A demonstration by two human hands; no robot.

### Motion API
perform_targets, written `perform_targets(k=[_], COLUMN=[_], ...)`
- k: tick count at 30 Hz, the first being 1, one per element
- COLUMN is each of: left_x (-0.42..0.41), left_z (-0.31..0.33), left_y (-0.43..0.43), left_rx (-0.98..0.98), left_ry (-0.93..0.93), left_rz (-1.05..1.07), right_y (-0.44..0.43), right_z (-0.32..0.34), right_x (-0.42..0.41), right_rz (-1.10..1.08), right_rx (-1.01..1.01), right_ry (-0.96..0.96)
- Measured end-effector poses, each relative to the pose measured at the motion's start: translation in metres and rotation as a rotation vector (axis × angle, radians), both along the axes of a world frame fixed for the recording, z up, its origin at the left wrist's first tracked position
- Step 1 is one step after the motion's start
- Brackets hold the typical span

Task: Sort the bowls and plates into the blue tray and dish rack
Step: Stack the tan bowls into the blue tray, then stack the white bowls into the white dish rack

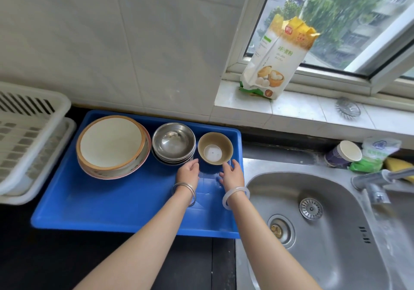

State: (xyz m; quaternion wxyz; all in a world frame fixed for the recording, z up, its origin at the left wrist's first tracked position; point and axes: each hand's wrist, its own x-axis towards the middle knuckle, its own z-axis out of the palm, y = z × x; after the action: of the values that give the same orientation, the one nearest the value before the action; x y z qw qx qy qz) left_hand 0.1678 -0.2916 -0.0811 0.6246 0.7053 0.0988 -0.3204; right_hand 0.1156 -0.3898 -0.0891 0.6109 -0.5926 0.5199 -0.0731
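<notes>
two bare forearms reach forward from the near edge over a dark counter [112,263] and into the blue tray [107,209]. the left hand [187,171] wears thin metal bangles at the wrist, the right hand [231,173] a pale bangle. both hands hover low over the tray floor, palms down, fingers loosely spread and holding nothing. just beyond their fingertips, at the tray's far right, sits a small tan bowl [215,148] with a white bottom; whether the fingers touch it i cannot tell. left of it stands a stack of steel bowls [173,143], and further left a stack of wide plates [112,146] with an orange-rimmed one on top. all three sit along the tray's far side. the white dish rack [29,137] stands to the left of the tray. to the right is a steel sink [313,233] with a tap [378,182]. beyond, on the window ledge [291,108], a flour bag [275,59] stands upright.
</notes>
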Motion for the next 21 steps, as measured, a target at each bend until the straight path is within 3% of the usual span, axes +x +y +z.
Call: perform_targets(k=[10,21], left_x=[-0.024,-0.072], left_z=[0.043,0.059], left_y=[0.127,0.331], left_rx=[0.350,0.580], left_ry=[-0.306,-0.463], left_rz=[-0.056,0.532], right_y=[0.072,0.269], right_z=[0.039,0.049], right_x=[-0.041,0.002], right_rz=[0.346,0.949], right_rx=[-0.208,-0.158], right_ry=[-0.030,-0.095])
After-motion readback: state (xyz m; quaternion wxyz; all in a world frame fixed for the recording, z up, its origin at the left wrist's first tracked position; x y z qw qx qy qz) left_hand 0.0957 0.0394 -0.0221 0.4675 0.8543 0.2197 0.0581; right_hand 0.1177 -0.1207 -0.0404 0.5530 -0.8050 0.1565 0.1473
